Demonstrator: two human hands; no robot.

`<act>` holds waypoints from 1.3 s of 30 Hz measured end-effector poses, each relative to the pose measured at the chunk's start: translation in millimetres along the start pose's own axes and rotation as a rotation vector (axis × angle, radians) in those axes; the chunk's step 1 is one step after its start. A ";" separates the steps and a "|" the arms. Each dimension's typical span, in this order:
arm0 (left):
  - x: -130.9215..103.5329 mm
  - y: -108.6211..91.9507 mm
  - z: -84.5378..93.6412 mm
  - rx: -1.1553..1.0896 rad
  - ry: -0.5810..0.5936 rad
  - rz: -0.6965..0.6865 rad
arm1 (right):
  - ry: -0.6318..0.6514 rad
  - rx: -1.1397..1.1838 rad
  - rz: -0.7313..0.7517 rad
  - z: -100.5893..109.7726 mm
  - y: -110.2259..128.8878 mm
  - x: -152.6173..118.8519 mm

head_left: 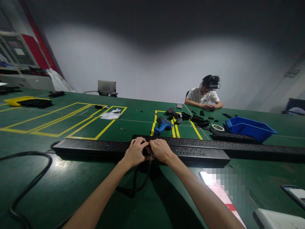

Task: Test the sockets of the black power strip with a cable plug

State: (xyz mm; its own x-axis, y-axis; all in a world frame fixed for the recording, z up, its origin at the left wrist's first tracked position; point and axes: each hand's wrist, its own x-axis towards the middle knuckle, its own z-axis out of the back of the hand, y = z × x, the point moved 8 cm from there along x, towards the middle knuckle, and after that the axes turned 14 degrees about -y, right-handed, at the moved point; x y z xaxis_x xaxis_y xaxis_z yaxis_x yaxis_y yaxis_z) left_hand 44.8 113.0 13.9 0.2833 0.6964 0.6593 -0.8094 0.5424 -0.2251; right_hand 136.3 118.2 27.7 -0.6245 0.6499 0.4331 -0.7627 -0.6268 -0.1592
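A long black power strip (92, 145) with rows of sockets and small red marks lies across the green table in front of me. My left hand (136, 151) rests over its middle, fingers bent; whatever they grip is hidden. Close beside it, my right hand (161, 150) is closed around the end of a black cable (149, 168), which hangs in a loop at the strip's near side. The hands almost touch, and the cable's tip cannot be seen. A second, longer black power strip (250, 148) lies right behind the first and runs off to the right.
Behind the strips lie a blue power drill (164, 125), a darker drill (172, 112), a tape roll (217, 128) and a blue bin (247, 126). A thick black cable (30, 187) curves at left. Papers (221, 194) lie near my right arm. Across the table sits a person (204, 95).
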 end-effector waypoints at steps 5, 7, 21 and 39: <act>-0.6 2.0 -2.3 0.016 0.019 0.012 | 0.054 0.032 -0.028 0.2 -4.2 2.0; -0.4 2.2 -2.8 0.012 0.027 0.019 | 0.070 0.041 -0.037 -0.8 -5.9 2.5; 0.1 0.9 -0.5 -0.009 0.020 0.024 | -0.044 -0.010 0.035 -6.2 -1.0 -1.2; -0.6 3.6 -4.3 0.005 0.011 0.023 | -0.035 0.006 0.033 -5.8 -3.2 0.8</act>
State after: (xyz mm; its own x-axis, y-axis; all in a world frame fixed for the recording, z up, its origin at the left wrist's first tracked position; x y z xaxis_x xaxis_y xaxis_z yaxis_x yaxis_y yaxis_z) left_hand 43.9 116.5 9.6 0.2705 0.7139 0.6459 -0.8184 0.5238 -0.2363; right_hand 137.2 123.3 23.4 -0.6430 0.6134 0.4586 -0.7407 -0.6502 -0.1690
